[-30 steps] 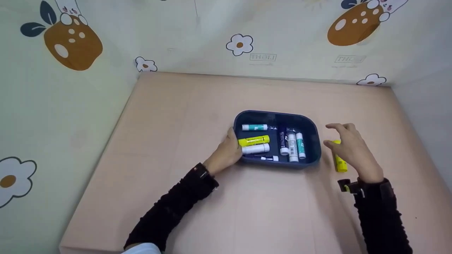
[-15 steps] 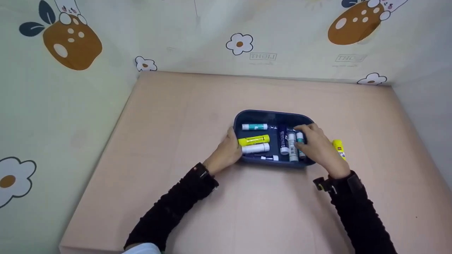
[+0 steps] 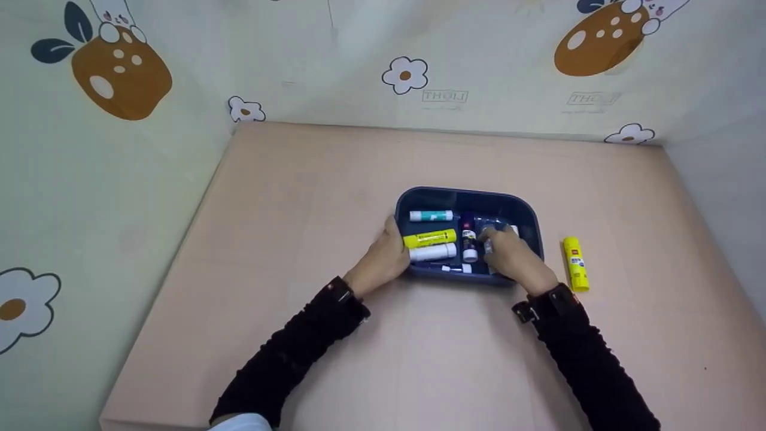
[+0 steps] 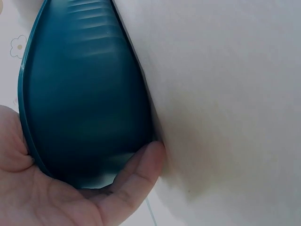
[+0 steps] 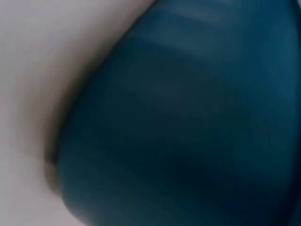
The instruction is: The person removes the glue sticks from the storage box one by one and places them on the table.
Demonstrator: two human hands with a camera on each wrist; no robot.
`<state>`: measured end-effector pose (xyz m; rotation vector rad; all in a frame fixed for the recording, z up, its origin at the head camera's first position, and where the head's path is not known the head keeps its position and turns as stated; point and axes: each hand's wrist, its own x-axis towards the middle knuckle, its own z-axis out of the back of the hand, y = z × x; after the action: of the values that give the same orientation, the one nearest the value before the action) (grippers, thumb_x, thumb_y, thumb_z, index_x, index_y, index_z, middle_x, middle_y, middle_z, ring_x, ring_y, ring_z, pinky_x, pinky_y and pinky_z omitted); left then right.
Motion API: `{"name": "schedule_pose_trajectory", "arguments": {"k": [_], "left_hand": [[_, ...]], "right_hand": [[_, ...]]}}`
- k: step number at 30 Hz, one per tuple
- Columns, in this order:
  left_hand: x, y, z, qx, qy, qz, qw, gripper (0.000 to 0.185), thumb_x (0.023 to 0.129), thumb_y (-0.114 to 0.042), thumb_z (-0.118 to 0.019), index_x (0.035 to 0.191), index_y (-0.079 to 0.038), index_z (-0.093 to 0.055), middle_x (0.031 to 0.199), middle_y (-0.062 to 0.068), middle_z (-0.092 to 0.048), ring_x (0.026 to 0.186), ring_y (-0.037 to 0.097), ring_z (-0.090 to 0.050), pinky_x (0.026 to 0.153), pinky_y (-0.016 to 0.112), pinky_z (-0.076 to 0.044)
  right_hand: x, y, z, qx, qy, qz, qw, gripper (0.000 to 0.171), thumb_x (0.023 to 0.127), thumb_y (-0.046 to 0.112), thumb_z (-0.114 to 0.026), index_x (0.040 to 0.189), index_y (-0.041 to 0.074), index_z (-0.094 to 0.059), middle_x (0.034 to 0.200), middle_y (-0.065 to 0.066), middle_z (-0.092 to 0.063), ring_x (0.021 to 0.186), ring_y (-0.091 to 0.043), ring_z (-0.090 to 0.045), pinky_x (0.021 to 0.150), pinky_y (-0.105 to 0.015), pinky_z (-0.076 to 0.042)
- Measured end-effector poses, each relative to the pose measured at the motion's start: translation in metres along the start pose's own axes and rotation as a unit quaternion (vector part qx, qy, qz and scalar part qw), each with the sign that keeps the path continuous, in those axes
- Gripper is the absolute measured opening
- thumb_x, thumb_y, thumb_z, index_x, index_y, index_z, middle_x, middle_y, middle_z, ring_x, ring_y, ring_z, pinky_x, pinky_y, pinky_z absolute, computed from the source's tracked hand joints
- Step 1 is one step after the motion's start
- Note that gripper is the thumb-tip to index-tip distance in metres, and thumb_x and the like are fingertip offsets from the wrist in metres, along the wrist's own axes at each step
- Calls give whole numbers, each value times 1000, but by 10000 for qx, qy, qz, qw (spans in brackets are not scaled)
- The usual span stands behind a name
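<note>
A dark blue plastic box stands on the table. My left hand grips its left end; in the left wrist view the curved wall lies between thumb and fingers. My right hand reaches over the near right rim, its bent fingers down among glue sticks in the right part, which it largely hides; whether it pinches one I cannot tell. Left of its fingers lies a navy glue stick with a white end. The left part holds a teal-and-white glue stick, a yellow one and a white one.
A yellow glue stick lies on the table to the right of the box. Behind and to the left, the table meets printed wall sheets. The right wrist view is filled mostly by the blurred box wall.
My right hand has come from beside the yellow glue stick leftward into the box. The navy glue stick has shifted a little left. My left hand has stayed in place.
</note>
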<state>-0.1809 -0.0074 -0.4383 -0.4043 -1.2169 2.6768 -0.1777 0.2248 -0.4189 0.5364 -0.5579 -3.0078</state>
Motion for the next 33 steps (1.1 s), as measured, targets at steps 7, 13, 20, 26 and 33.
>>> {"name": "schedule_pose_trajectory", "arguments": {"k": [7,13,20,26,33], "left_hand": [[1,0,-1,-54,71,124,9999,59,91,-6,-31,144,4,-7,141,27,-35,113,26,-46,100,40,-38],[1,0,0,-49,103,184,9998,60,92,-6,-31,145,3,-5,143,26,-32,118,25,-44,104,39,-36],[1,1,-1,-56,57,141,9999,59,91,-6,-32,144,3,-8,139,26,-38,112,26,-48,99,40,-39],[2,2,-1,-22,79,70,9999,58,92,-7,-30,144,4,-6,140,27,-35,114,26,-47,99,40,-39],[1,1,-1,-32,93,86,9999,61,91,-6,-33,145,3,-5,142,27,-34,118,26,-46,101,39,-38]], "right_hand": [[2,2,-3,73,125,-2,9999,39,87,5,-53,125,3,-55,125,-31,-42,67,-21,-59,51,-24,-44],[1,1,-2,125,19,30,9999,39,86,6,-53,125,4,-56,126,-31,-42,75,-26,-60,54,-25,-45],[-10,2,8,357,-288,152,9988,35,85,7,-56,120,7,-59,118,-27,-42,82,-31,-58,57,-27,-48],[-22,0,20,315,-496,263,9979,37,85,6,-58,122,6,-58,115,-25,-44,89,-32,-53,66,-34,-50],[-39,-12,36,426,-886,376,9944,38,83,5,-57,121,5,-57,113,-28,-45,91,-36,-49,72,-44,-49]]}}
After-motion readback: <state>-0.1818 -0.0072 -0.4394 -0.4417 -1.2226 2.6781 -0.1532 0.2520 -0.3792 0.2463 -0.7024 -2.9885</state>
